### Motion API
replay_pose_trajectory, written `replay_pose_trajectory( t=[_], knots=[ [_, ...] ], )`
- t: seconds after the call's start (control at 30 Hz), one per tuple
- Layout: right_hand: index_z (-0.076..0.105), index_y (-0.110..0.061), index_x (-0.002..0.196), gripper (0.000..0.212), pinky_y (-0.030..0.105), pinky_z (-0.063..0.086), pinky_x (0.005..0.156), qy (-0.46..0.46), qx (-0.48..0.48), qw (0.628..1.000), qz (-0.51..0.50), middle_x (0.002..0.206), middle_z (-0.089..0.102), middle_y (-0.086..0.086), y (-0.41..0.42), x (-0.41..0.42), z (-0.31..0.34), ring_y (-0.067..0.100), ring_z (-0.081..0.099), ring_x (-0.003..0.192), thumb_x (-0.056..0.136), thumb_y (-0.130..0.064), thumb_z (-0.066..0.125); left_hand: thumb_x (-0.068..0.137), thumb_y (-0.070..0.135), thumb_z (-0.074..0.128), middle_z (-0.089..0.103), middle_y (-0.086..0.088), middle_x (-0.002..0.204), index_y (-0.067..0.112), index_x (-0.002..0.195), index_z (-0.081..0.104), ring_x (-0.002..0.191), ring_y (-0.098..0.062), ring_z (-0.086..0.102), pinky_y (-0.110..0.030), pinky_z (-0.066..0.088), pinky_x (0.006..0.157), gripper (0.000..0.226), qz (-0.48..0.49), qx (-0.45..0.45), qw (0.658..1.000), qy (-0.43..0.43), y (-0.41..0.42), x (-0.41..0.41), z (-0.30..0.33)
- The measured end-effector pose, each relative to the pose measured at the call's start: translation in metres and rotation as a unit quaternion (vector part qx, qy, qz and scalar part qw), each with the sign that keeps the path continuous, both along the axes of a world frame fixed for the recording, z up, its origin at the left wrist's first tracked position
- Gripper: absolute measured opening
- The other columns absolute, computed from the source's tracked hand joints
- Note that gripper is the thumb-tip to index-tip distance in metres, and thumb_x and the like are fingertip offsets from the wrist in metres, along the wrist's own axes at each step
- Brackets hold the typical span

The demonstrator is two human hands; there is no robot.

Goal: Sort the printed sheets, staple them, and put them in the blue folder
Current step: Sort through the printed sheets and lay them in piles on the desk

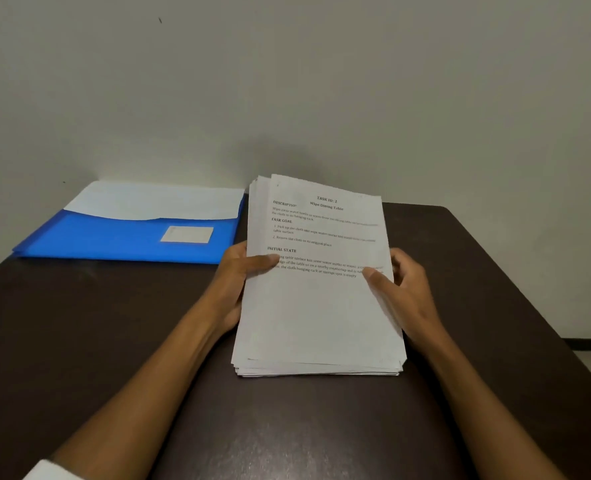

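Head view: both hands, left [233,282] and right [403,292], grip paper stack [318,306]; unsorted, unstapled; blue folder [128,237] waits apart.

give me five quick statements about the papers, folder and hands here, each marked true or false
1. Both hands hold the stack of printed sheets, the left hand on its left edge and the right hand on its right edge. True.
2. The blue folder lies to the right of the stack. False: it lies to the left, near the wall.
3. The top sheet is headed "Wipe Dining Table". True.
4. A stapler sits on the table beside the folder. False: no stapler is in view.
5. The stack is already inside the folder. False: it is outside, in the hands, its near edge on the table.
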State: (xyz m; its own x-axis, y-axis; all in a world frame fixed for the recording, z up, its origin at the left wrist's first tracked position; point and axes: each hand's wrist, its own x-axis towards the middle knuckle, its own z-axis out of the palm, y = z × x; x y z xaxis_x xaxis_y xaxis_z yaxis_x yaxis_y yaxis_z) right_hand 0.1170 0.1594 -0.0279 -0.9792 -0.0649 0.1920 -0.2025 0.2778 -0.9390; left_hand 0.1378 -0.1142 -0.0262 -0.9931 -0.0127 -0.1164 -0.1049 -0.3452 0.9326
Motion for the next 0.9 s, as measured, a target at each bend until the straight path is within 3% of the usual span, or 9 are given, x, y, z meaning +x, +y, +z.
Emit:
replay_pose_trajectory(
  t=[0.33,0.5,0.63,0.9],
  knots=[
    [0.066,-0.010,0.126,0.027,0.040,0.066,0.082,0.008,-0.083,0.996,0.025,0.117,0.078,0.003,0.005,-0.013,-0.007,0.025,0.078,0.103,0.101,-0.001,0.063,0.103,0.008,0.059,0.072,-0.014,0.133,0.012,0.142,0.060,0.121,-0.036,0.070,-0.050,0.059,0.100,0.039,0.003,0.003,1.000,0.000,0.003,-0.002,-0.001],
    [0.067,-0.009,0.125,0.025,0.044,0.066,0.084,0.010,-0.099,0.995,0.023,0.117,0.079,0.003,0.004,-0.013,-0.009,0.026,0.078,0.104,0.102,-0.002,0.062,0.110,0.024,0.047,0.074,-0.011,0.130,0.015,0.137,0.065,0.120,-0.031,0.071,-0.046,0.058,0.101,0.034,0.007,0.020,1.000,-0.005,0.003,-0.002,0.001],
    [0.067,-0.010,0.127,0.025,0.055,0.063,0.090,0.014,-0.103,0.994,0.025,0.120,0.078,0.005,0.004,-0.014,-0.011,0.028,0.077,0.107,0.104,-0.003,0.060,0.111,0.024,0.047,0.073,-0.012,0.131,0.014,0.139,0.064,0.120,-0.030,0.071,-0.044,0.060,0.098,0.035,0.016,-0.004,1.000,0.011,0.003,-0.004,-0.002],
    [0.068,-0.013,0.130,0.029,0.062,0.059,0.094,0.034,-0.105,0.993,0.030,0.123,0.077,0.006,0.004,-0.010,-0.015,0.030,0.075,0.110,0.104,-0.002,0.059,0.111,0.022,0.050,0.076,-0.009,0.125,0.015,0.138,0.063,0.112,-0.029,0.075,-0.041,0.064,0.089,0.031,0.044,-0.041,0.998,0.023,0.003,0.003,-0.003]
  ],
)
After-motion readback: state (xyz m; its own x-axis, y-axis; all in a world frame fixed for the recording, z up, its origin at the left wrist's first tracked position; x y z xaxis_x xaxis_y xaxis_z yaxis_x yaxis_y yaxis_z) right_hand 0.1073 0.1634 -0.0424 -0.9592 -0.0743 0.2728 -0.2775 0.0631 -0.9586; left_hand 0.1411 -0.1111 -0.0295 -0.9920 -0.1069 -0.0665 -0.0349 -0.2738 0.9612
